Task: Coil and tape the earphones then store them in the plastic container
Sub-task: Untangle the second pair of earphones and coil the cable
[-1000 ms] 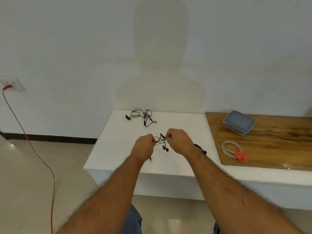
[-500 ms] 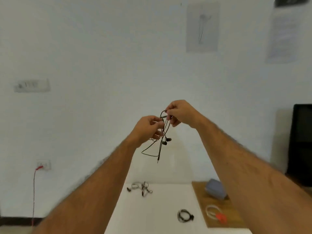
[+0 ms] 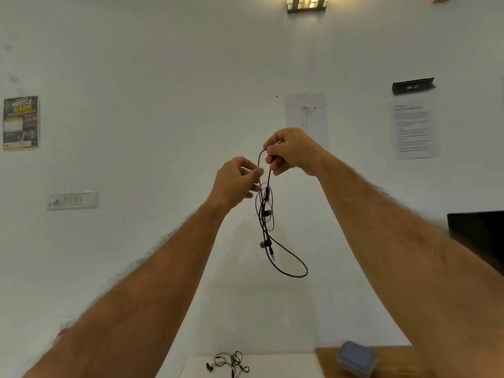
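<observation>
Poster (image 3: 21,123) on the far left of the wall, switch plate (image 3: 72,199) a bit lower down. Both arms are held up in front of the wall. The left hand (image 3: 234,181) has its fingers curled in, pinching the cord of the black earphones (image 3: 266,214), which dangle in tangled loops with the buds and plug hanging loose. The right hand (image 3: 293,151), slightly higher, pinches the top of the same cord. Down on the white table (image 3: 286,365) sits another tangled pair (image 3: 229,364), and right of that the plastic container (image 3: 356,358), lid on, rests on a wooden board (image 3: 327,358).
</observation>
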`<state>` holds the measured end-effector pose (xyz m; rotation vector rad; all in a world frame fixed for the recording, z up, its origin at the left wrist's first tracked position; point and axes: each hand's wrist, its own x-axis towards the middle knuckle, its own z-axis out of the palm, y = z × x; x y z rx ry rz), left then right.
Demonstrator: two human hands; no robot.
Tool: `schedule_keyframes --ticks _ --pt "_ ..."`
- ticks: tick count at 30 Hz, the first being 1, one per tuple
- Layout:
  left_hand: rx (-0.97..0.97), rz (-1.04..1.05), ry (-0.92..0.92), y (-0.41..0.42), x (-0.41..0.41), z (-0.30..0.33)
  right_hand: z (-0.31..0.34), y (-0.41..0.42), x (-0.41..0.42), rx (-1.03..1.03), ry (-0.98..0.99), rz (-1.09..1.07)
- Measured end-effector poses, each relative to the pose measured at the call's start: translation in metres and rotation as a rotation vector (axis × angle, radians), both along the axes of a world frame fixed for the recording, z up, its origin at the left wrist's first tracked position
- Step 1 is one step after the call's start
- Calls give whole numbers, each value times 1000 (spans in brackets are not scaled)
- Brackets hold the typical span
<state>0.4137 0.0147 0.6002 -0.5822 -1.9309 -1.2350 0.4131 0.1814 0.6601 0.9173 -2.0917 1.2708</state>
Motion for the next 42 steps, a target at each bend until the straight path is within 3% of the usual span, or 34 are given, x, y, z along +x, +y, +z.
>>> schedule_keyframes --ticks 4,9,11,16,21,26,30,34,42 --pt "-96 13 -82 2 0 -3 -3 1 2 118 6 -85" --pt "-142 84 -149 12 -6 -10 -6 4 -1 124 53 -76" --pt "-202 159 -184 13 -9 -14 -9 9 -1 195 148 -151" --pt "-444 544 -66 -11 -11 -19 -21 35 -17 554 403 -512" --pt "-451 483 -181 -27 -9 -25 -34 52 -28 501 387 -655" --pt "-468 781 -42 -36 -7 -30 -46 61 -36 303 356 -920" --pt "-341 553 -189 -52 -15 -31 -50 73 -40 49 -3 -557" --pt "-99 167 -276 -41 -10 -32 -51 65 -30 59 -111 -337" --pt "-305 158 -381 -13 -9 -35 -42 28 -8 4 -179 16"
